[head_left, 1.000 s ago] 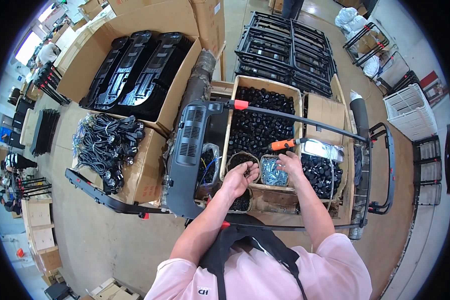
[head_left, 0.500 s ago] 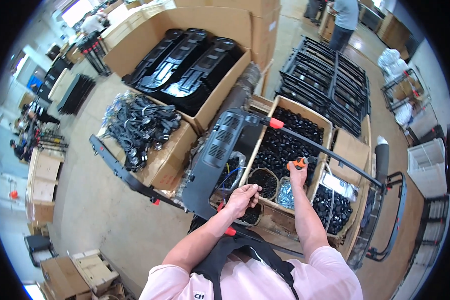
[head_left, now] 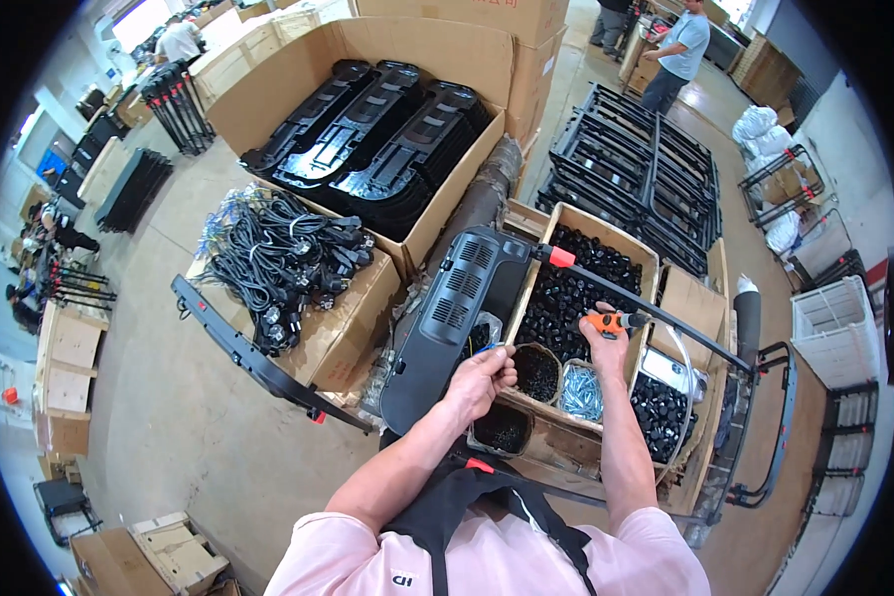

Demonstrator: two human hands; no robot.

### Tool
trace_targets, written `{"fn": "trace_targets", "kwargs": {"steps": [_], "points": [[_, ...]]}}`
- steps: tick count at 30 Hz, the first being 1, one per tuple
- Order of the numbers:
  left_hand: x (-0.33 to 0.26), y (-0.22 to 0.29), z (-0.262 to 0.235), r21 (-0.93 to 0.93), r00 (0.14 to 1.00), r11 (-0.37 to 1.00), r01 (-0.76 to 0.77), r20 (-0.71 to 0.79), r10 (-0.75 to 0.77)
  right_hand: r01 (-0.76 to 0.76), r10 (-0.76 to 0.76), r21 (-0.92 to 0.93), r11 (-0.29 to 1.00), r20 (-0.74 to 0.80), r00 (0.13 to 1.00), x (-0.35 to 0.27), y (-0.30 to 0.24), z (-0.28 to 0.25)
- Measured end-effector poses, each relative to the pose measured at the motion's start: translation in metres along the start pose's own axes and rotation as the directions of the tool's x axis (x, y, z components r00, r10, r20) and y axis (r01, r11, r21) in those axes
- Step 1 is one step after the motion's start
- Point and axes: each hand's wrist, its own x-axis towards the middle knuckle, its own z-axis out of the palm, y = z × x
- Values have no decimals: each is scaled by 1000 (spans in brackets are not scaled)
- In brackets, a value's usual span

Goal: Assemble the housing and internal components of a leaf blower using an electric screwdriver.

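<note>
My right hand [head_left: 606,348] is wrapped round an orange and black power screwdriver [head_left: 614,324], above a wooden box of black knob-like parts [head_left: 566,298]. My left hand [head_left: 482,382] is closed in a pinch; whatever its fingertips hold is too small to make out. Just left of it lies a dark grey plastic housing [head_left: 447,318] with slotted vents. Black bars with red pieces form a frame [head_left: 646,298] that crosses over the boxes. By my hands stand a tub of small black screws [head_left: 536,372] and a container of silvery screws [head_left: 580,389].
Coiled black power cables [head_left: 288,253] lie on a carton at left. Behind them, a large open carton [head_left: 447,209] holds glossy black covers. Black metal frames [head_left: 636,179] are stacked at the back right. A person [head_left: 677,55] stands beyond them. More black caps [head_left: 656,417] fill a right-hand box.
The view has shifted a little. My right hand has moved slightly right with the screwdriver, and my left hand has risen slightly, still pinched.
</note>
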Motion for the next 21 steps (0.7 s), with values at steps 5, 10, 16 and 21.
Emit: {"fn": "trace_targets", "kwargs": {"steps": [5,10,16,21], "points": [[17,40,-6,-141,998,989,38,-39,-44,121,-127,54,991,117,985,-42,-135,41],[34,71,-15,-319,999,947,35,22,-30,116,-140,136,984,187,972,-70,-184,103],[44,95,-28,-378,992,922,81,121,-37,67,-93,119,991,231,968,-78,-184,152],[44,109,-35,-351,988,932,88,147,-38,45,-62,81,996,214,975,-78,-182,168]]}}
